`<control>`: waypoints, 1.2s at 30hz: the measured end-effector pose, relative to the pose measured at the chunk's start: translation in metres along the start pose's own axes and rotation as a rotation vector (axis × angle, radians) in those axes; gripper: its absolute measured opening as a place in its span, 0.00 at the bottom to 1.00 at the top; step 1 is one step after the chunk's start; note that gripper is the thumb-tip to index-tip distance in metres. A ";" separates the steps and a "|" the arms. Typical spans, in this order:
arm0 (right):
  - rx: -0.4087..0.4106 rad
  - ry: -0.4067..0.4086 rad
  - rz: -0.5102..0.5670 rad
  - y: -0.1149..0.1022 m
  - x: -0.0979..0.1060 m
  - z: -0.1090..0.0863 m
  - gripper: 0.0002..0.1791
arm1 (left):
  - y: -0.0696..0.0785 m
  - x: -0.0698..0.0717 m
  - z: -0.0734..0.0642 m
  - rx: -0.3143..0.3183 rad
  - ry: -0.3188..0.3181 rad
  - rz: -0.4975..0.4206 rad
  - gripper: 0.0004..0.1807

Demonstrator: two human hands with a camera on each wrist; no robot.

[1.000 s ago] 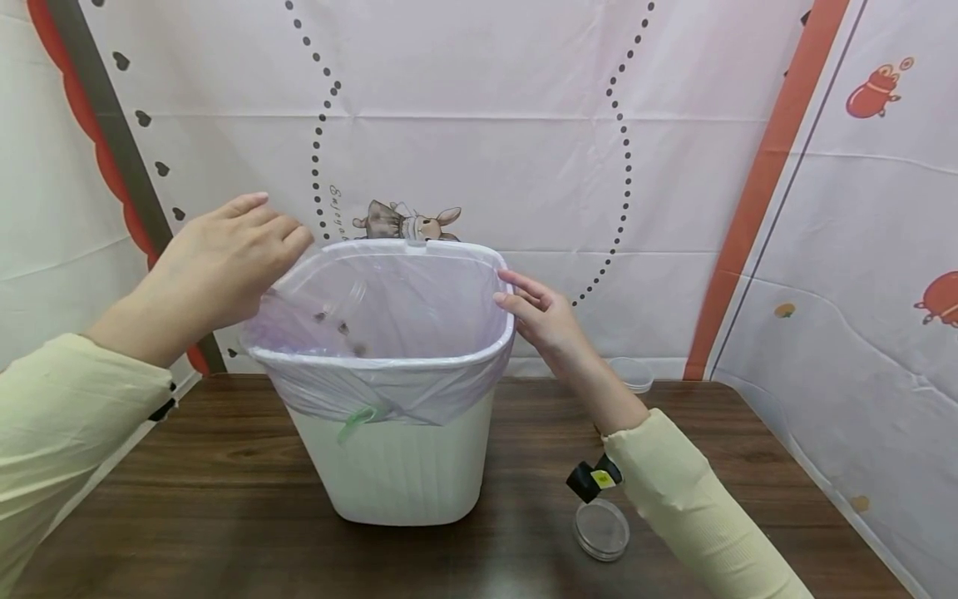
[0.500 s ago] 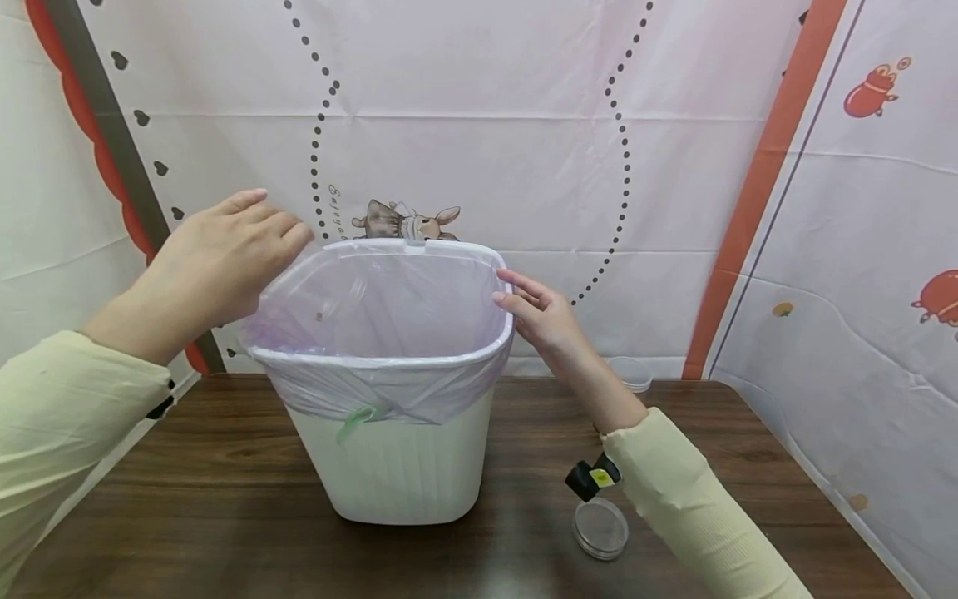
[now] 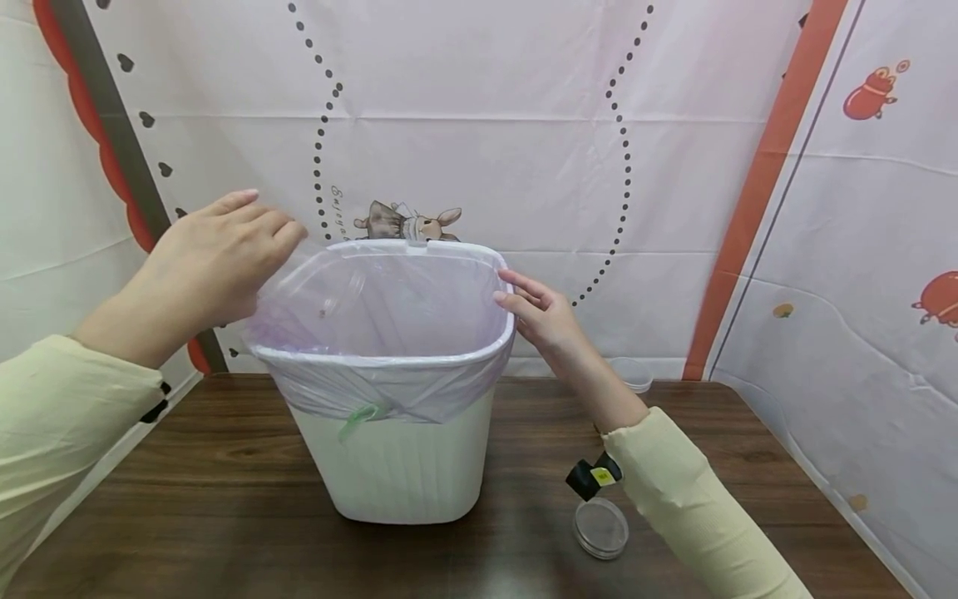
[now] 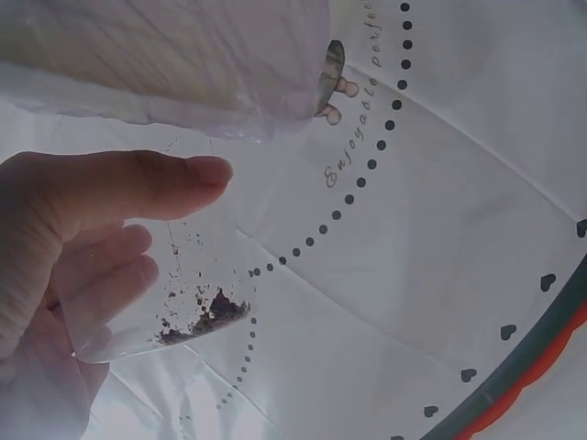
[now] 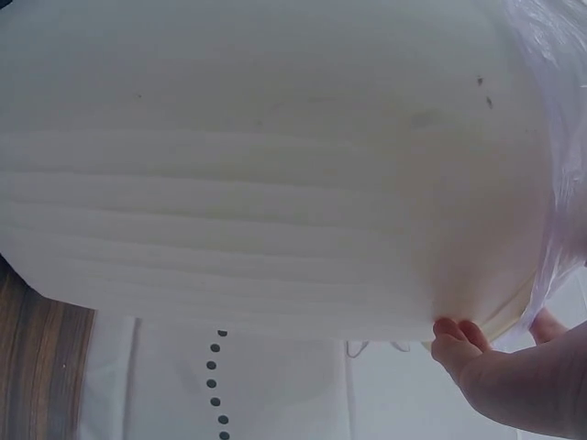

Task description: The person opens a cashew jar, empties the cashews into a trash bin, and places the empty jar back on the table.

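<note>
My left hand [image 3: 217, 258] grips a clear cup-shaped container [image 4: 124, 344], tilted over the left side of a white trash bin [image 3: 412, 474]. Dark, soil-like crumbs [image 4: 215, 316] lie at the base end of the container, and finer specks cling to its wall. A thin purple bag [image 3: 437, 387] lines the bin and folds over its rim, with a green tie [image 3: 362, 418] at the front. On the bin's right rim, my right hand [image 3: 542, 316] pinches the edge, thumb inside and fingers outside. What lies deep in the bin is hidden.
A round clear shallow dish [image 3: 601, 528] lies on the dark wooden table [image 3: 224, 482], right of the bin. Another clear round container [image 3: 632, 373] stands farther back, partly behind my right forearm. Printed cloth [image 3: 479, 100] hangs behind the table and at both sides.
Dark clumps seen dropping inside the bin one second ago are out of sight now. My left hand has shifted slightly left with the container. The right hand stays on the rim.
</note>
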State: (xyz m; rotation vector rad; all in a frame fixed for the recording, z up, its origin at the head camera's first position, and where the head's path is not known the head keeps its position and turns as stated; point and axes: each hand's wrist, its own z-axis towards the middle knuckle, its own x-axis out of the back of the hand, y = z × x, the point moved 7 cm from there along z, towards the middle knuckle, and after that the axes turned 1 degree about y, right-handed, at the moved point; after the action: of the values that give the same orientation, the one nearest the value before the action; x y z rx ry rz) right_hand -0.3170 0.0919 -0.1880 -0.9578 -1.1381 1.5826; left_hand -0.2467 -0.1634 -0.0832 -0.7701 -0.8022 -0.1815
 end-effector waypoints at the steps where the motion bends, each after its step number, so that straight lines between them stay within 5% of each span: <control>1: -0.002 -0.001 0.001 0.000 0.000 0.000 0.29 | 0.000 0.000 -0.001 0.003 0.004 0.000 0.24; 19: -0.006 -0.019 0.040 -0.005 0.006 -0.004 0.29 | -0.019 -0.006 -0.013 0.155 -0.045 -0.050 0.34; 26: -0.010 -0.042 0.017 -0.005 0.008 -0.008 0.29 | -0.027 -0.006 -0.023 0.216 -0.002 -0.105 0.36; 36: -0.033 -0.022 -0.016 -0.007 0.018 -0.019 0.30 | -0.044 -0.006 -0.043 0.419 0.029 -0.197 0.38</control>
State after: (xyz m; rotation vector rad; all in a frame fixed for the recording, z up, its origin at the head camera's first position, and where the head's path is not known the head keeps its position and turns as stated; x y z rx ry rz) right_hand -0.3026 0.1146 -0.1872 -0.9521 -1.1874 1.5697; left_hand -0.2443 -0.2254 -0.0817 -0.2927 -0.8521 -0.1916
